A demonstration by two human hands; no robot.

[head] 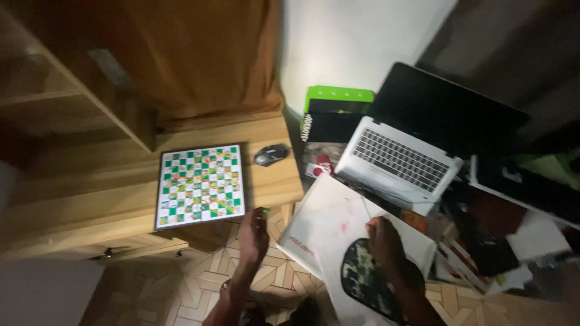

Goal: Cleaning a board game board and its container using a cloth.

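Dim room, pale wooden worktop [121, 181] bore a green-and-white chequered game board [200, 186] and a dark computer mouse [271, 154]. Left hand [255, 236] hung released below its edge. Right hand [386, 241] grasped a white paper sheet [338, 217], camouflage-patterned pad [362, 278] beneath, not yet moved aside.

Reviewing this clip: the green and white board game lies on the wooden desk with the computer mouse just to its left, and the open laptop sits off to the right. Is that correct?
Not quite. In the head view the computer mouse lies just to the right of the green and white board game, near its upper corner, not to its left. The rest holds: the board lies on the wooden desk, and the open laptop sits off to the right.
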